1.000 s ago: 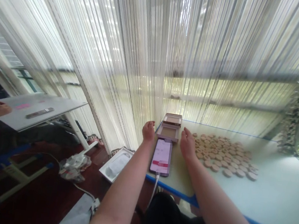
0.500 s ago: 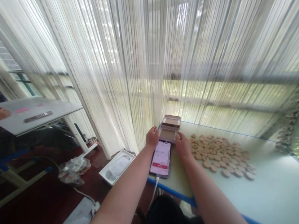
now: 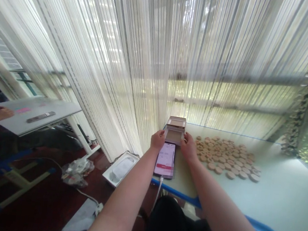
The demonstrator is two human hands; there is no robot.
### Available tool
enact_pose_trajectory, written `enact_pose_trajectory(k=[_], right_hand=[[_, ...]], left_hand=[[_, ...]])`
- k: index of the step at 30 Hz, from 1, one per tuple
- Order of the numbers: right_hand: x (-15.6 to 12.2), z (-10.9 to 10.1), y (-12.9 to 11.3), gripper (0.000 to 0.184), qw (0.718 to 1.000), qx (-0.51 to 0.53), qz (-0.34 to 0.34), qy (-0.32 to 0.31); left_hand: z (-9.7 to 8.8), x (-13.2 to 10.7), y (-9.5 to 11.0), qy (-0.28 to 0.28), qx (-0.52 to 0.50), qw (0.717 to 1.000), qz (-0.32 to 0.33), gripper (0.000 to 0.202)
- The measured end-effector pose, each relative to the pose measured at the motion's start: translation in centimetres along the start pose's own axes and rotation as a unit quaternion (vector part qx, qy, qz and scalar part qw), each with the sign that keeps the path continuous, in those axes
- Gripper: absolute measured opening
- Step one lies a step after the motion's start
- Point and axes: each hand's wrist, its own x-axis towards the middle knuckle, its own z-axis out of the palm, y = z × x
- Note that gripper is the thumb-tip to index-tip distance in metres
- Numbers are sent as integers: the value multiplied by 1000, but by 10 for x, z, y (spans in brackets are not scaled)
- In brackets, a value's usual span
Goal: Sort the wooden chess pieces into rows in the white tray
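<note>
Between my two hands is a small open cardboard box (image 3: 174,136), pale-rimmed with a brown inside. My left hand (image 3: 157,140) grips its left side and my right hand (image 3: 188,146) grips its right side, fingers closed on the edges. Directly behind it, against the curtain, sits a second open box (image 3: 177,122). A phone (image 3: 165,160) with a lit screen and a white cable lies just in front of the held box. To the right of my right hand, many round wooden discs (image 3: 227,156) are spread over the table.
The pale table (image 3: 278,198) has a blue edge. A sheer striped curtain (image 3: 150,55) hangs behind it. Lower left are a white tray (image 3: 122,168), a plastic bag (image 3: 78,171) and cables. Another person's hand (image 3: 1,113) rests at a second table (image 3: 64,114).
The view has shifted slightly, so the table and discs appear a little higher and further left. Both hands stay on the same box.
</note>
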Motion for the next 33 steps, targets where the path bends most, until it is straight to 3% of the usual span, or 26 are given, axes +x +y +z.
enact_pose_trajectory(k=[4,10,14,18,27,33], right_hand=[[0,-3,-3,48,998,53,12,20],[1,-9,-5,47,989,112,86,44],[2,-10,-5,58,981,158,110,30],[2,-14,-10,67,984,147,100,22],[2,-19,-16,55,975,194,105,-4],[-2,-8,-23,55,971,219,94,13]], left_hand=[[-2,-2,2,3,-43,999,6,27],[-7,-4,9,16,-94,995,9,23],[-8,-4,11,15,-122,992,-11,24],[-8,-2,10,8,-99,995,-20,28],[-9,-4,13,10,-136,991,-15,29],[-16,-4,19,61,-130,989,-22,24]])
